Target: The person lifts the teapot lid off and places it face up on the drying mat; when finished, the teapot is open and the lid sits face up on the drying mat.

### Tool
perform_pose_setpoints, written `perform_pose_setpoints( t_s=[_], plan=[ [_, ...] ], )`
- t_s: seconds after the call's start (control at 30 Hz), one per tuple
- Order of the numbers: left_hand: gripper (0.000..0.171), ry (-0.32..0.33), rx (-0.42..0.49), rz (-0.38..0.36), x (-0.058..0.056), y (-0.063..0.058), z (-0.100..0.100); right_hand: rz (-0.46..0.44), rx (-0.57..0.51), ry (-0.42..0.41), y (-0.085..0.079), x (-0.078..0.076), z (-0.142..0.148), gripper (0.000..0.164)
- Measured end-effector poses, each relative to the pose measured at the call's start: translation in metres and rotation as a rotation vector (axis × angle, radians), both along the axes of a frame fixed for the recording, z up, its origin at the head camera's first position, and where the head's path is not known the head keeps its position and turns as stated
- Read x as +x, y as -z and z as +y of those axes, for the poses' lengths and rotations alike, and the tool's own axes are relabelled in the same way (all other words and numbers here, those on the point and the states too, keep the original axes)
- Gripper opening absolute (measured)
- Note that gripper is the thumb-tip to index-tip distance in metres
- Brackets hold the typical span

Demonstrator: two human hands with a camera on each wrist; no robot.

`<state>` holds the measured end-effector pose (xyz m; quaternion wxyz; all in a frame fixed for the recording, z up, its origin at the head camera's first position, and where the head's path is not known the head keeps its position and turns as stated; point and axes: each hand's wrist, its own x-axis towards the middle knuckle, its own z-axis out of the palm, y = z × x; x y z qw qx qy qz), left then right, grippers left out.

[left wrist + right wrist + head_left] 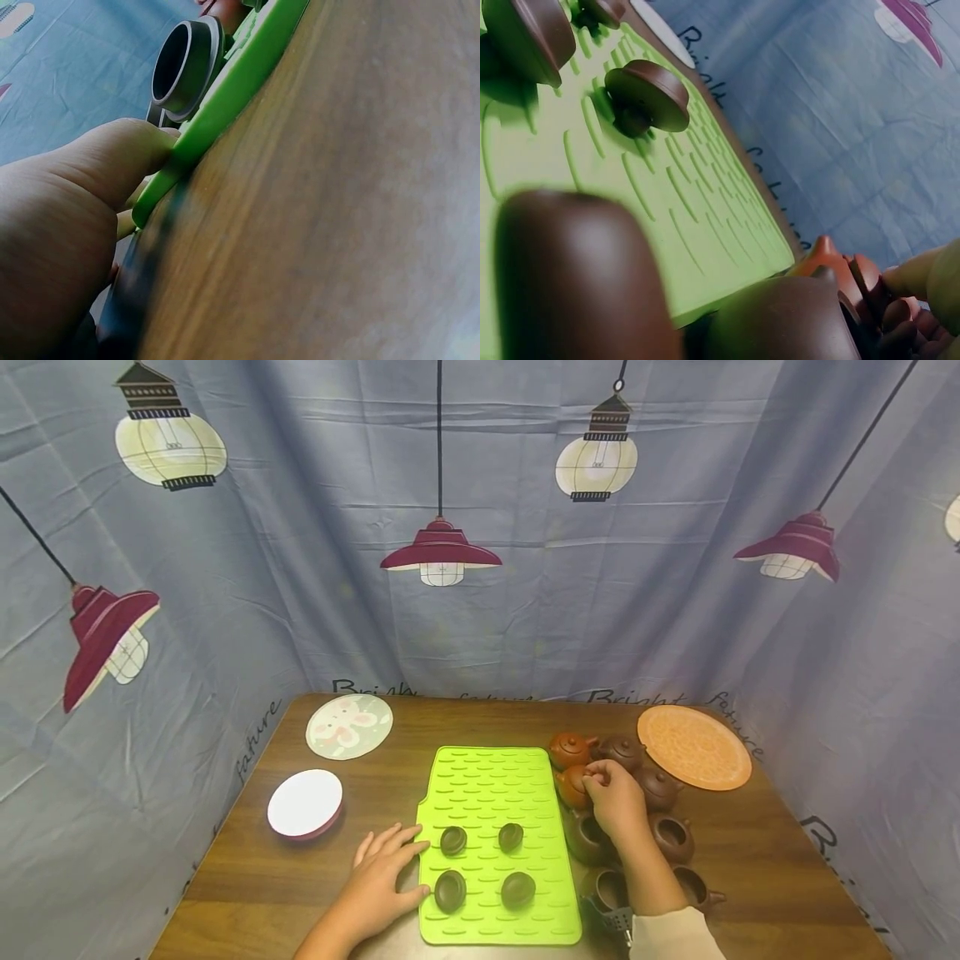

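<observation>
the nearer orange teapot (572, 787) lies under the right grip (618, 800).

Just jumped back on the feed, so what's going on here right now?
A person's right hand pinches the lid of an orange-red teapot; whether it has lifted clear, I can't tell. The left hand touches the left edge of the green mat, fingers spread. Four brown lids lie on that mat, knobs down where visible, and four brown teapots stand open beside it. The other three teapots have lids on.
</observation>
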<state>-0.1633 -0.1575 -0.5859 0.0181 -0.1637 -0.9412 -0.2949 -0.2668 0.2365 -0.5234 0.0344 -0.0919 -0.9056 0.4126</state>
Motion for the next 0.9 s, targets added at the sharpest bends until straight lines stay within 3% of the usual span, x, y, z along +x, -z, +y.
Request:
perform_pose_setpoints(
  t_s=[0.43,0.67,0.77,0.9],
  plan=[
    [0.06,-0.008,0.008,0.029,0.0001,-0.002,0.0023,-0.022,-0.054,-0.028,-0.0068,0.007,-0.0007,0.03],
    [0.06,-0.01,0.011,0.034,0.0008,-0.0026,0.0023,-0.037,-0.154,-0.019,-0.0095,0.0053,-0.0029,0.032],
    [0.061,-0.01,0.007,0.026,0.0004,-0.0028,0.0022,-0.058,-0.238,-0.014,-0.0099,0.0057,-0.0032,0.035],
    [0.061,-0.009,-0.003,0.023,0.0001,-0.003,0.002,-0.088,-0.488,-0.009,-0.0081,0.0049,-0.0053,0.038]
  ],
)
